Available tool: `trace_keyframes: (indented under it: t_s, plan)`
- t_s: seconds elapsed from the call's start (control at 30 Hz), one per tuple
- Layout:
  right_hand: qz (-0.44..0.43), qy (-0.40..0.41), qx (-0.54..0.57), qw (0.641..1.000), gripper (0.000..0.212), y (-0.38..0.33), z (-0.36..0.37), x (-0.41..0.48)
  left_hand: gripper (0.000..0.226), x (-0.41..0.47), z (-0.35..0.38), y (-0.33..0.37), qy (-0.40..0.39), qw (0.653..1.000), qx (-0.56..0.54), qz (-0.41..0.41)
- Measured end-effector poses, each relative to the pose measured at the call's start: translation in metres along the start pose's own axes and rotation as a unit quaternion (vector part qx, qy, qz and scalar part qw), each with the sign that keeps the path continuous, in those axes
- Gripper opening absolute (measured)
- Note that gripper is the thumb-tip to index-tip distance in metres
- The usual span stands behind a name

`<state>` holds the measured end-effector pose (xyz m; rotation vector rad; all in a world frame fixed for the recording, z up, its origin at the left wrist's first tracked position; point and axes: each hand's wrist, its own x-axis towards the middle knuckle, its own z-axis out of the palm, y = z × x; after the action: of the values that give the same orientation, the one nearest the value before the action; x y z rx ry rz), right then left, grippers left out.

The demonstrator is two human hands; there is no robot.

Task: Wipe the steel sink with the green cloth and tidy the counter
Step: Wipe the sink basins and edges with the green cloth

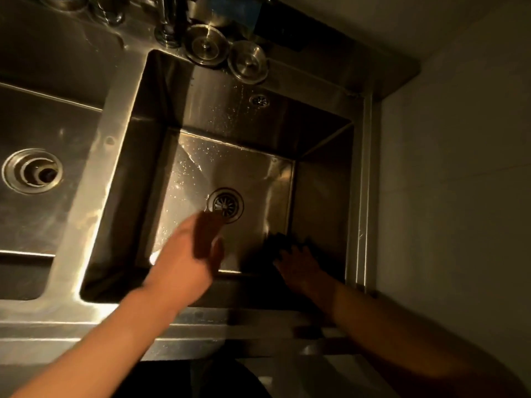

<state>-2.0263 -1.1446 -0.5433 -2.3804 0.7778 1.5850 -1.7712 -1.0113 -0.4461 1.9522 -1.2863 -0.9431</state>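
- The steel sink (319, 191) has two basins. The work is in the right-hand one, and its drain (225, 205) is the landmark for everything below.
- The green cloth (275, 239) lies on the basin floor to the right of the drain and nearer the person, bunched into the near right corner. In this dim light it reads as a dark lump, with no clear long axis.
- The right hand (298, 262) rests on the cloth from the near side. Its fingers look spread and pressing flat rather than curled round the cloth, though the shadow makes this hard to be sure of.
- The left hand (198, 245) is blurred, just left of the drain and on its near side, with the fingertips almost over the drain's rim. The fingers are straight and hold nothing.
- The key relation is that the cloth sits under the right hand, well apart from the left. Most of the floor likely still to be wiped lies leftward and away from the cloth, past the drain.
- Water droplets speckle the floor and back wall beyond the drain, so wiping looks unfinished.
- Two sink plugs (205, 44) sit on the back ledge, far beyond the drain, probably still to be tidied.
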Motion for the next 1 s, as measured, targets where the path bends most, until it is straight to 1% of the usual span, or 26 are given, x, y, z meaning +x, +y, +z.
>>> trace_keyframes:
  t_s: [0.03, 0.07, 0.1, 0.13, 0.2, 0.23, 0.27, 0.37, 0.47, 0.53, 0.67, 0.77, 0.83, 0.9, 1.0]
  plan:
    - [0.008, 0.002, -0.012, 1.0, 0.051, 0.004, 0.005, -0.002, 0.037, -0.008, 0.02, 0.01, -0.008, 1.0, -0.008, 0.021]
    - [0.015, 0.005, -0.014, 1.0, 0.05, 0.008, 0.009, -0.003, 0.033, -0.014, 0.039, 0.018, -0.017, 0.998, 0.019, 0.055]
    - [0.015, -0.002, -0.022, 1.0, 0.05, 0.01, 0.012, -0.004, 0.034, -0.019, 0.056, 0.024, -0.041, 0.994, 0.059, 0.081]
    - [0.01, -0.009, -0.043, 0.999, 0.05, 0.011, 0.015, -0.003, 0.039, -0.024, 0.07, 0.028, -0.095, 0.987, 0.099, 0.082]
    - [-0.005, -0.019, -0.105, 0.994, 0.05, 0.011, 0.016, 0.003, 0.045, -0.026, 0.091, 0.03, -0.209, 0.957, 0.195, 0.042]
    - [-0.007, -0.021, -0.123, 0.992, 0.05, 0.011, 0.014, 0.008, 0.049, -0.025, 0.096, 0.028, -0.238, 0.947, 0.214, 0.023]
    - [-0.007, -0.016, -0.142, 0.99, 0.051, 0.012, 0.01, 0.014, 0.051, -0.022, 0.099, 0.025, -0.253, 0.944, 0.211, 0.003]
    - [0.004, -0.011, -0.165, 0.986, 0.057, 0.016, -0.002, 0.032, 0.053, -0.012, 0.106, 0.017, -0.29, 0.947, 0.139, -0.026]
    - [0.019, -0.004, -0.174, 0.985, 0.053, 0.023, -0.017, 0.053, 0.054, -0.004, 0.111, 0.011, -0.349, 0.932, 0.08, -0.056]
    - [0.026, -0.007, -0.19, 0.981, 0.049, 0.03, -0.028, 0.066, 0.053, -0.002, 0.113, 0.008, -0.364, 0.926, 0.072, -0.069]
    - [0.056, -0.002, -0.209, 0.976, 0.049, 0.054, -0.059, 0.087, 0.056, -0.004, 0.115, 0.004, -0.352, 0.932, 0.053, -0.074]
    - [0.1, 0.029, -0.222, 0.97, 0.045, 0.079, -0.093, 0.099, 0.05, -0.007, 0.112, 0.005, -0.336, 0.938, 0.042, -0.079]
    - [0.146, 0.056, -0.229, 0.961, 0.05, 0.098, -0.119, 0.106, 0.043, -0.006, 0.11, 0.006, -0.331, 0.939, 0.036, -0.086]
    - [0.188, 0.075, -0.234, 0.951, 0.053, 0.115, -0.143, 0.111, 0.043, -0.006, 0.111, 0.005, -0.331, 0.939, 0.038, -0.09]
    - [0.21, 0.084, -0.233, 0.946, 0.051, 0.127, -0.156, 0.115, 0.042, -0.006, 0.116, 0.0, -0.327, 0.94, 0.034, -0.088]
